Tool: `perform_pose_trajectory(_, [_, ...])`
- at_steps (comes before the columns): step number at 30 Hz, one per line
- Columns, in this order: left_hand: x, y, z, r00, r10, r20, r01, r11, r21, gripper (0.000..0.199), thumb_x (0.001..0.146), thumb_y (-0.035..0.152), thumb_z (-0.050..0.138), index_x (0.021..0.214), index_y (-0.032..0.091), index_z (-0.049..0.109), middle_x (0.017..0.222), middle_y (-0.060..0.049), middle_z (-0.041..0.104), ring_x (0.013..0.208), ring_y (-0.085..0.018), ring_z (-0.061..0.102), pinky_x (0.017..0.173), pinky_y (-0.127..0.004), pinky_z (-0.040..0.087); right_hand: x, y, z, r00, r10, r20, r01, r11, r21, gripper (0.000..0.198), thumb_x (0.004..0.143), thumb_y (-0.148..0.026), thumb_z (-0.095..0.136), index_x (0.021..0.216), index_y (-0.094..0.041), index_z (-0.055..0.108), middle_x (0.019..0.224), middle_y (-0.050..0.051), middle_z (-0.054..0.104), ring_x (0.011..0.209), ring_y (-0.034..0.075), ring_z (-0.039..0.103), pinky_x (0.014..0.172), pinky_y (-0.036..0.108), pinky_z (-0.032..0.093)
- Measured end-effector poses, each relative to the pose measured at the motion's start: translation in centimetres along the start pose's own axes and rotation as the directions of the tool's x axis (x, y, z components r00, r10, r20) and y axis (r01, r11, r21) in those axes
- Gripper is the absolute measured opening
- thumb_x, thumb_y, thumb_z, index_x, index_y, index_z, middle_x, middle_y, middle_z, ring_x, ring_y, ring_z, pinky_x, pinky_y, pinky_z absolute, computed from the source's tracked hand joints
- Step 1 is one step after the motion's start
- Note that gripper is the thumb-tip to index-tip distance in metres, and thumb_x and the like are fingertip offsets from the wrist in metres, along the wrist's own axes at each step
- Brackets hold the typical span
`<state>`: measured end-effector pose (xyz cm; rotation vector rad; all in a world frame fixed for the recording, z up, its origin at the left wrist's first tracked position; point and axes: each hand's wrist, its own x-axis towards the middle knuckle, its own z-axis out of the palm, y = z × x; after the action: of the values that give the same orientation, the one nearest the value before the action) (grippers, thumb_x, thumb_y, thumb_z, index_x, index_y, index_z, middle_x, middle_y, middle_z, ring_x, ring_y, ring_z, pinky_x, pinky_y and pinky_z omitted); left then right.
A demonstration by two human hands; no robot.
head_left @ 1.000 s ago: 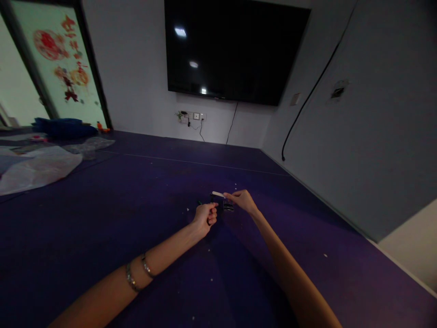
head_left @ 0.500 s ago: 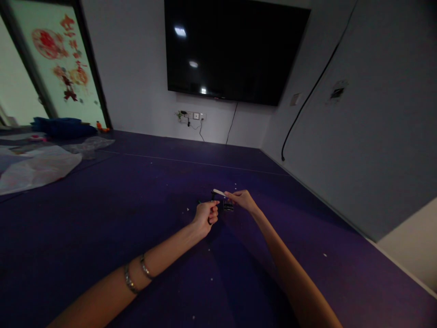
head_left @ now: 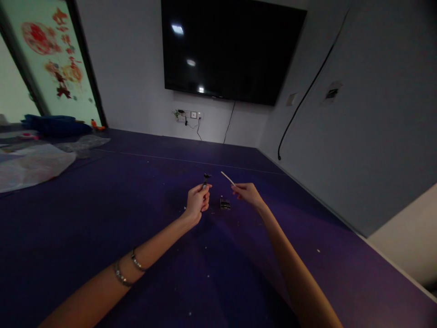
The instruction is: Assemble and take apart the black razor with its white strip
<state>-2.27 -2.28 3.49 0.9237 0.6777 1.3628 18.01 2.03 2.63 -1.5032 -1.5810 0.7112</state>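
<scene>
Slanting up and leftward, a slim, pale, flat stick (head_left: 227,178) is ending just apart from a small, dark, upright tool with a crosswise head (head_left: 206,176). The right hand (head_left: 247,192) is pinching the stick's lower end; the left hand (head_left: 198,200) is gripping the tool's handle. A small, dark, rectangular object (head_left: 225,204) is lying between, nearer the right hand.

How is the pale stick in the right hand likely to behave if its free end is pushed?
The pale stick likely feels stiff, as it juts straight from the right hand without sagging. It is probably light, being so thin. Held near one end, it would probably pivot in that grip.
</scene>
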Motion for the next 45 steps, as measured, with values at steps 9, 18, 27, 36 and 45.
perform_pose_trajectory(9, [0.3,1.1,-0.1,0.994,0.109,0.021,-0.11,0.993,0.033,0.015,0.072,0.024,0.059,0.082,0.013,0.056,0.047,0.008,0.037,0.03,-0.001,0.024,0.03,-0.015,0.011,-3.1,-2.3,3.5,0.997,-0.063,-0.051,0.017,0.784,-0.621,0.036,0.079,-0.039,0.046,0.066,-0.015,0.07,0.067,0.01,0.067,0.07,0.022,0.065,0.058,0.024,0.041])
perform_pose_trajectory(18, [0.4,0.4,-0.1,0.993,0.113,0.036,-0.114,0.992,0.05,0.015,0.072,0.024,0.058,0.081,0.014,0.055,0.047,0.009,0.037,0.029,-0.001,0.023,0.029,-0.015,0.011,-5.4,-2.4,8.1,0.995,0.026,0.099,0.06,0.629,-0.775,0.038,0.082,-0.034,0.039,0.093,-0.011,0.068,0.091,0.019,0.067,0.084,0.028,0.064,0.07,0.035,0.047])
perform_pose_trajectory(27, [0.4,-0.1,-0.1,0.995,0.094,0.039,-0.096,0.993,0.07,0.015,0.071,0.024,0.058,0.081,0.014,0.055,0.046,0.009,0.036,0.029,-0.001,0.023,0.028,-0.014,0.012,-5.8,-1.7,8.9,0.997,0.038,0.067,0.029,0.628,-0.777,0.038,0.083,-0.035,0.04,0.093,-0.011,0.068,0.09,0.019,0.067,0.084,0.028,0.065,0.07,0.035,0.048])
perform_pose_trajectory(36, [0.4,-0.5,-0.7,0.987,0.004,0.158,-0.006,1.0,0.01,0.018,0.071,0.025,0.059,0.085,0.014,0.056,0.049,0.008,0.037,0.031,-0.001,0.023,0.031,-0.016,0.012,-3.2,-0.2,4.5,0.997,0.049,-0.058,-0.076,0.691,-0.719,0.045,0.085,-0.048,0.035,0.086,-0.02,0.07,0.086,0.011,0.068,0.084,0.024,0.064,0.07,0.03,0.045])
perform_pose_trajectory(45, [0.6,-1.9,-1.2,0.954,-0.064,0.294,0.044,0.996,0.074,0.017,0.075,0.025,0.056,0.089,0.015,0.056,0.055,0.005,0.045,0.041,-0.005,0.04,0.042,-0.018,0.031,-2.5,3.3,3.0,0.997,-0.071,0.036,0.079,0.789,-0.609,0.028,0.084,-0.034,0.047,0.103,-0.026,0.066,0.1,0.004,0.06,0.088,0.013,0.058,0.072,0.02,0.041])
